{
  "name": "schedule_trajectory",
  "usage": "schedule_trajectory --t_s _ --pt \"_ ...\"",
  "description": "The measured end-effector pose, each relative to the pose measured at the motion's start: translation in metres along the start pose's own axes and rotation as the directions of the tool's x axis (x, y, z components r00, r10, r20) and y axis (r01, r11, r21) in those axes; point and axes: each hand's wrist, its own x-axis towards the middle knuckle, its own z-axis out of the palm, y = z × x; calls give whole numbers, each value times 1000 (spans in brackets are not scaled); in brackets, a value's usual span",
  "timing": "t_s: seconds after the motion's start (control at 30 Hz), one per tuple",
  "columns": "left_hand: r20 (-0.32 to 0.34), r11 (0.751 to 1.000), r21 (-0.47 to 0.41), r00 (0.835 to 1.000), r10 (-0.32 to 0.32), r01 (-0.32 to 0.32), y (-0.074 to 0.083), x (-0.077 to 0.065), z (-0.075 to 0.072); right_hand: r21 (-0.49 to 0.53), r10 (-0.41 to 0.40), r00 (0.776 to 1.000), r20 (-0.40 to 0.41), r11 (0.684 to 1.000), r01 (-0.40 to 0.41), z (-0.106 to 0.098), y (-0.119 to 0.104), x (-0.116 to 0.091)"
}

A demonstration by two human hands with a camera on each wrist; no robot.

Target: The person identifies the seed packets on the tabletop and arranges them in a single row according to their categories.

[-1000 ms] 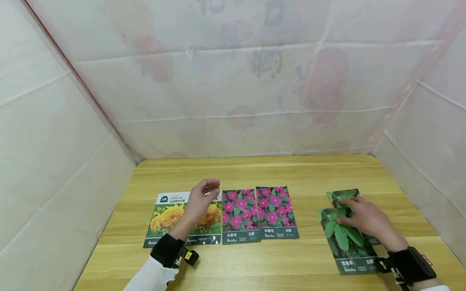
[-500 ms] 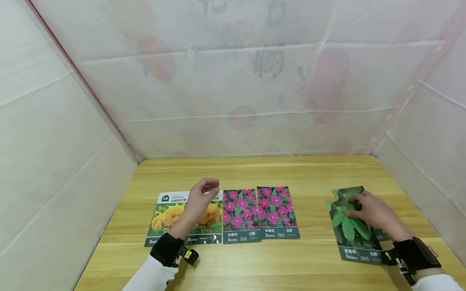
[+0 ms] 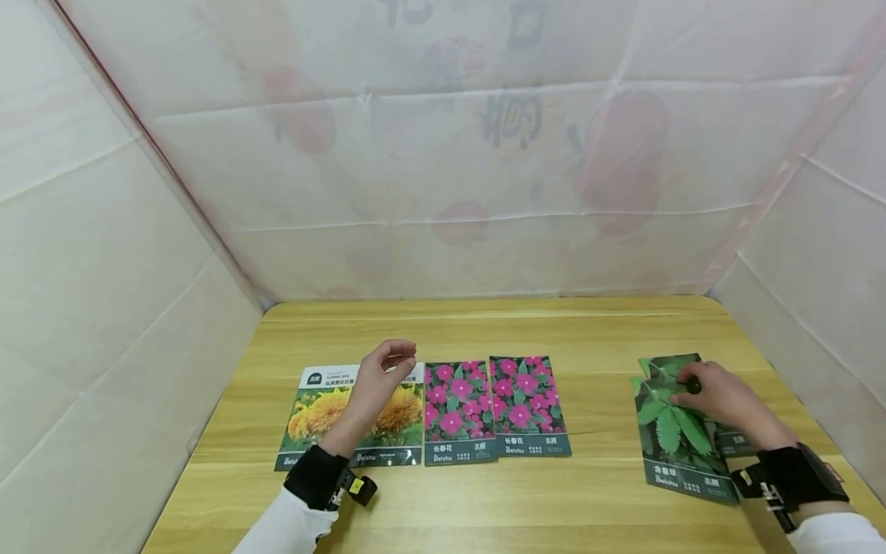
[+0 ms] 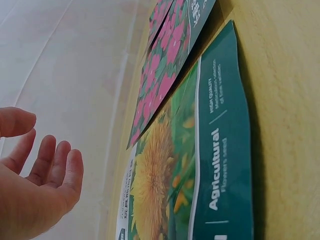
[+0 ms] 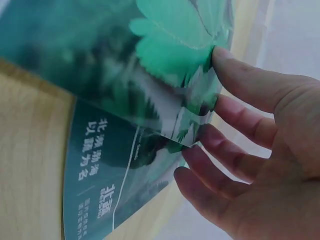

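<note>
My right hand [image 3: 723, 400] pinches the right edge of a green-leaf seed packet [image 3: 678, 438], thumb on its front and fingers at the edge, as the right wrist view shows. Partly beneath it lies a second green-leaf seed packet [image 5: 100, 175], largely covered. Over the yellow-flower seed packets [image 3: 321, 412] at the left hovers my left hand [image 3: 374, 385], its fingers loosely bent and holding nothing. The left wrist view shows those fingers apart from the yellow-flower packet [image 4: 152, 190]. Two pink-flower seed packets [image 3: 457, 408] lie just right of that hand, side by side.
The packets lie on a wood-grain table [image 3: 498, 508]. Pale printed fabric [image 3: 443, 177] walls the table at the back and on both sides. Bare tabletop separates the pink-flower packets from the green-leaf ones.
My right hand has moved right and slightly away, and both green-leaf packets have shifted with it. The left hand has stayed in place over the yellow-flower packets.
</note>
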Motion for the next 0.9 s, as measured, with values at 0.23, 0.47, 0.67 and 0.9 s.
schedule_trajectory --t_s 0.23,0.47,0.67,0.9 --pt "-7 1000 25 1000 -3 3 9 -5 1 117 13 1000 3 993 -14 -4 6 -4" --pt "-26 1000 -5 1000 -17 17 -14 5 -1 272 -6 999 37 962 -4 -11 2 -7" --pt "-30 999 -13 999 -38 38 -16 4 -1 308 57 989 135 947 -97 -22 -9 -9" --pt "-10 1000 7 1000 7 -7 5 -4 -3 358 89 987 134 924 -132 -30 -17 -9"
